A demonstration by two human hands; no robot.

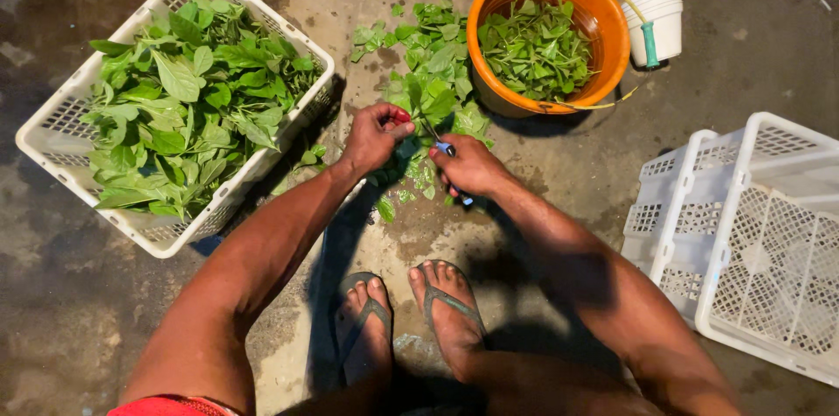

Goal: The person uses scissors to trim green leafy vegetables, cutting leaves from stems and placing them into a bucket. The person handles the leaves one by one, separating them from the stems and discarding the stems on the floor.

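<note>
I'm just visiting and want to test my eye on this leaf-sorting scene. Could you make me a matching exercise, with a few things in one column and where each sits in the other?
Things:
1. orange bucket
2. white basket full of leaves
3. empty white baskets
4. small knife

Places:
A. on the floor at the person's right
B. in the right hand
C. on the floor at the person's left
D. ahead of the hands, half filled with cut leaves

Pairs: 1-D, 2-C, 3-A, 4-B
</note>
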